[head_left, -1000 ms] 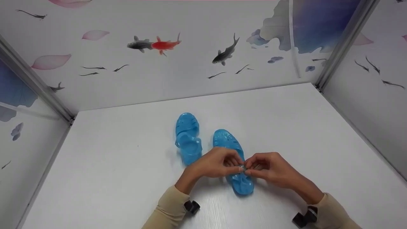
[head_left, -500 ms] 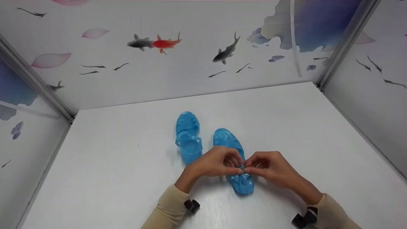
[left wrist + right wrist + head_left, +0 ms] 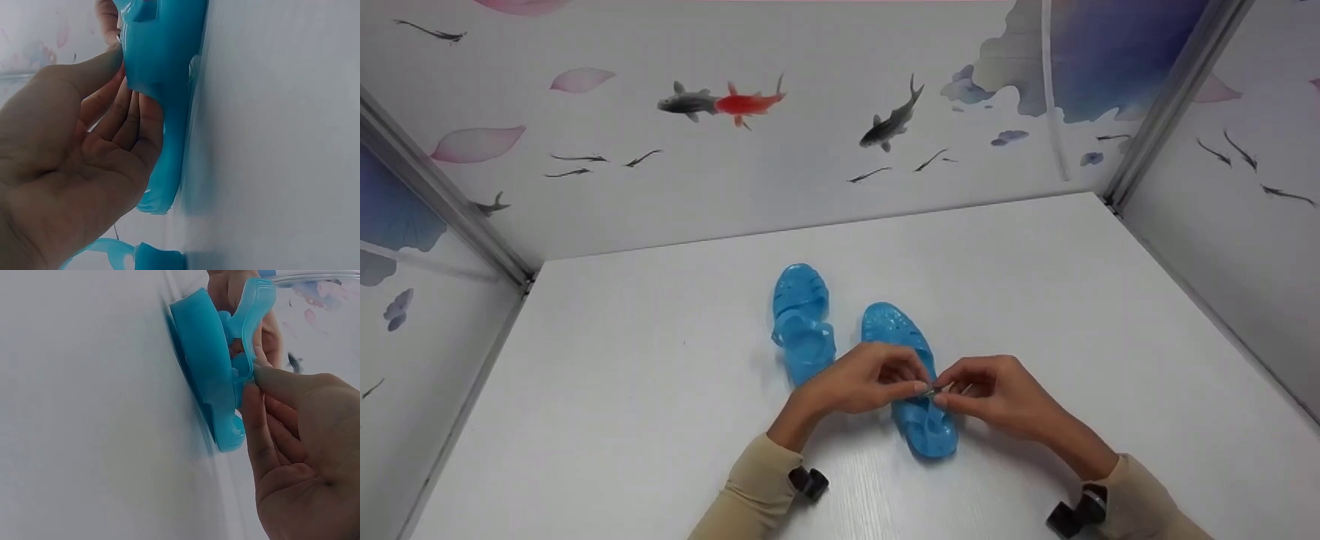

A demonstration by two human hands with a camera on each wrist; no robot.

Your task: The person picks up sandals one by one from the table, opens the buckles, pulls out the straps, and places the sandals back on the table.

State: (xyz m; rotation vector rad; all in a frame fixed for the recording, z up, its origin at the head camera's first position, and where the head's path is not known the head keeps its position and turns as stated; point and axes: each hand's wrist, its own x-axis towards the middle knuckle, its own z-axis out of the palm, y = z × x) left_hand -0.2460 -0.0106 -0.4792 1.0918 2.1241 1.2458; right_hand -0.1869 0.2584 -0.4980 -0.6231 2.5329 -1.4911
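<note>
A blue jelly sandal point(image 3: 894, 324) lies sole-down on the table under both hands, toe pointing away. My left hand point(image 3: 859, 382) pinches a small metallic buckle point(image 3: 931, 391) at its strap between thumb and fingers. From the other side my right hand point(image 3: 1006, 397) pinches the sandal's ankle strap point(image 3: 257, 312), fingertips close to the left ones. In the right wrist view the strap rises in a loop above the heel. The left wrist view has the sandal's side point(image 3: 163, 50) against the left fingers; most of the buckle is hidden by fingertips.
A second blue sandal point(image 3: 801, 292) lies left of the first, partly behind the left hand. Both stand on a white table point(image 3: 622, 390). Printed white panels point(image 3: 810, 165) with fish and petals enclose its back and sides.
The fingertips of both hands have shifted slightly around the buckle, and the left thumb has risen a little. Both sandals stay in place.
</note>
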